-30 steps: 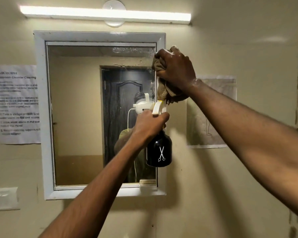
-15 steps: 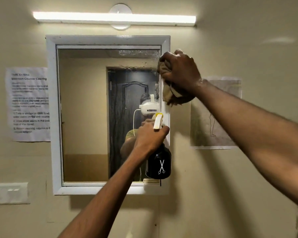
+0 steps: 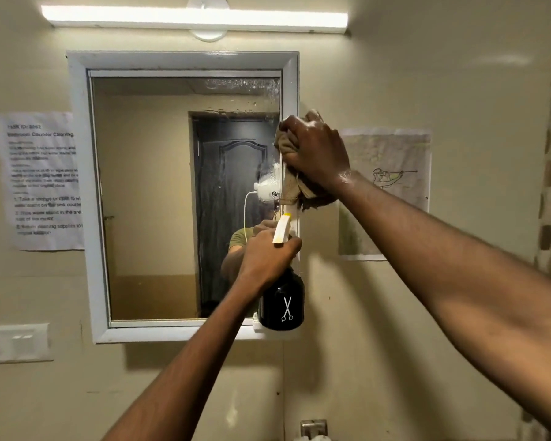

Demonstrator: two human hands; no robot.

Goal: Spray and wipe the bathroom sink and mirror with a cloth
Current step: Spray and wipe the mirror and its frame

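A: What's on the left?
B: A printed notice, then the mirror

A: The hands?
B: Left hand clamped around the black spray bottle; right hand bunches the brown cloth against the mirror's right frame edge

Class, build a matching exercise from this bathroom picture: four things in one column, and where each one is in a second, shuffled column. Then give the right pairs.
Things:
1. cloth
2. spray bottle
3. printed notice
4. tube light

Places:
A. on the wall, left of the mirror
B. above the mirror
C. bunched in the right hand, at the mirror's right edge
D. held in the left hand, near the mirror's lower right corner

Pairs: 1-C, 2-D, 3-A, 4-B
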